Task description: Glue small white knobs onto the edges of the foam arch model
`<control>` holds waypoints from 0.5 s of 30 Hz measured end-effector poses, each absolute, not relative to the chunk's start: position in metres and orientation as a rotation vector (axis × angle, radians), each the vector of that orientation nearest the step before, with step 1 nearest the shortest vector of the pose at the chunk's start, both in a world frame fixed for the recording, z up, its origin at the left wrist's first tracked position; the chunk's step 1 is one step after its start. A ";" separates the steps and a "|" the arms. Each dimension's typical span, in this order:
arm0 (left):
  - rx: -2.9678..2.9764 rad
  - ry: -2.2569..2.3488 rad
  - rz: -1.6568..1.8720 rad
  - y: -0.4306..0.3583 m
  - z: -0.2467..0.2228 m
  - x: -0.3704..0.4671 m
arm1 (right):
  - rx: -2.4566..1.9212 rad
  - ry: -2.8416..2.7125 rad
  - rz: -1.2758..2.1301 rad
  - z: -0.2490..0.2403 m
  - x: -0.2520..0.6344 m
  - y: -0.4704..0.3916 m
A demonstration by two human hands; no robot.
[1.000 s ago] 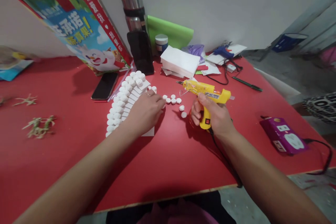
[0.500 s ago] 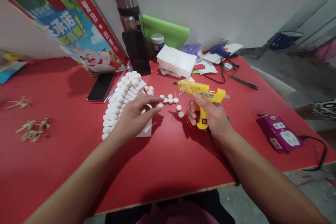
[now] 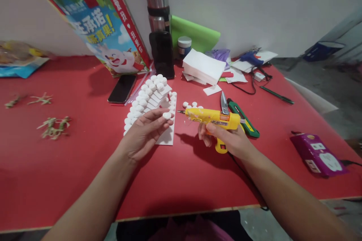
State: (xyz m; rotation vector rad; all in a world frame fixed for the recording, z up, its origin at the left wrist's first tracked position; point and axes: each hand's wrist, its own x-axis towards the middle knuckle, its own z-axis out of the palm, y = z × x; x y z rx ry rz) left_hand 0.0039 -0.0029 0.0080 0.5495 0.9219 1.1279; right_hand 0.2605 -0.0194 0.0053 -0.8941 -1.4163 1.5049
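Between the thumb and fingers of my left hand [image 3: 148, 131] is a small white round disc [image 3: 166, 115]. My right hand [image 3: 223, 137] grips a yellow hot glue gun [image 3: 207, 116] by its handle, its metal nozzle pointing left towards the disc, a small gap apart. Behind my left hand stands a white stepped model [image 3: 141, 99] edged with rows of white discs, on a white base board [image 3: 169, 135]. My left hand hides part of it. Several loose white discs [image 3: 194, 104] lie on the table just behind the glue gun.
On the red table [image 3: 169, 180] lie a green utility knife [image 3: 244, 118], open scissors or a blade [image 3: 224, 103], a stack of white cards [image 3: 202, 66] and a phone [image 3: 122, 88]. A steel flask [image 3: 157, 7] and printed box [image 3: 113, 41] stand behind. A purple power box [image 3: 318, 154] lies right.
My left hand has turned palm up, with a white disc pinched in its fingers. The glue gun has come closer to the left hand. The camera view has shifted left.
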 end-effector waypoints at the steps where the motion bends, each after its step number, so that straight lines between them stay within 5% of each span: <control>1: 0.550 0.924 1.137 -0.003 0.006 0.003 | -0.904 -1.418 1.495 0.005 0.261 -0.020; 15: 0.655 0.856 1.091 -0.004 -0.002 0.007 | -0.885 -1.474 1.495 0.004 0.259 -0.020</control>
